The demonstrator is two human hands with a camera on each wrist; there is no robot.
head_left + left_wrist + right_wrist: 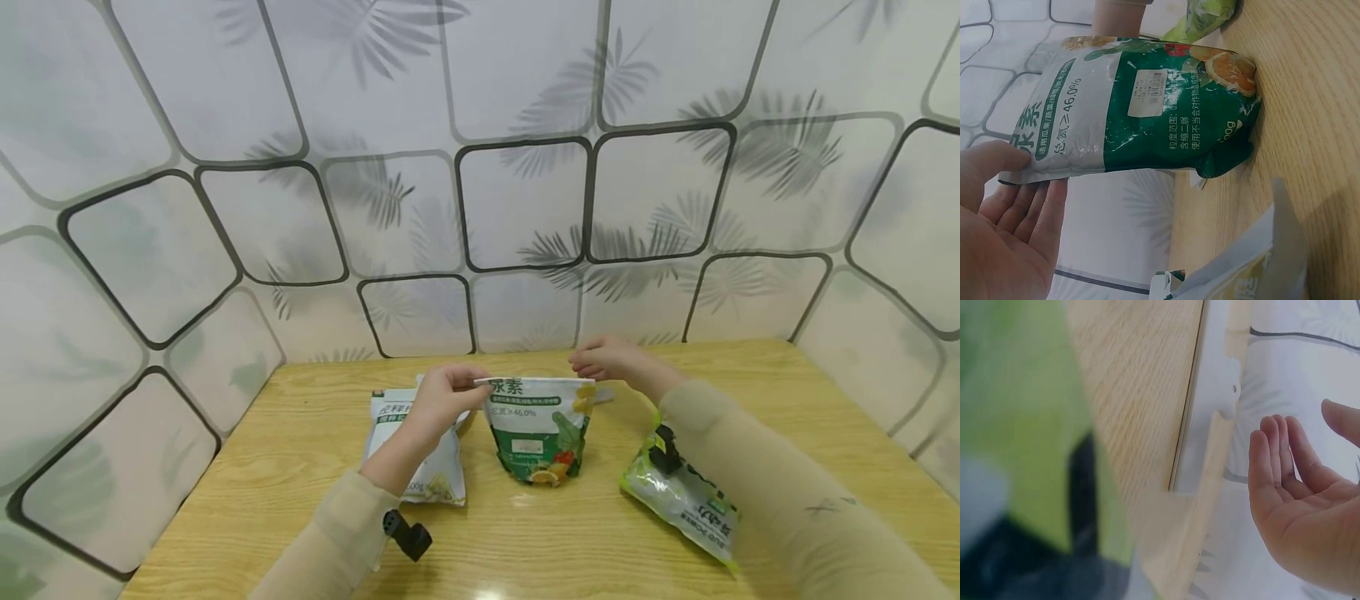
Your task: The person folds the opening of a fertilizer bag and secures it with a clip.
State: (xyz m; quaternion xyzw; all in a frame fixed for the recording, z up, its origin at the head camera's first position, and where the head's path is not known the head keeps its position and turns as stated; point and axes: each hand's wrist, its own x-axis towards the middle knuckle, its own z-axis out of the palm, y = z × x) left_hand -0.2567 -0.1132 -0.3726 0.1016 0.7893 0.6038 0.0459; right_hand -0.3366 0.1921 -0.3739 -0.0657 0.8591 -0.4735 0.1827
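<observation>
A green and white fertilizer pouch (536, 433) with vegetable and orange pictures stands upright on the table, its printed front toward me. My left hand (444, 402) pinches its top left corner, thumb (1007, 156) on the front and fingers behind. Past the pouch's top right corner, my right hand (611, 362) is raised with nothing in it. In the right wrist view its fingers (1261, 459) are gently bent, thumb apart. A white pouch (438, 471) lies left of the fertilizer pouch, partly under my left forearm. To the right, a green and silver pouch (678, 500) lies partly under my right sleeve.
A flat white thing (1200, 434) lies on the wooden table (525, 542) behind the standing pouch, mostly hidden in the head view. A patterned curtain (525, 208) closes off the back and sides. Black wrist mounts (407, 535) sit on both sleeves.
</observation>
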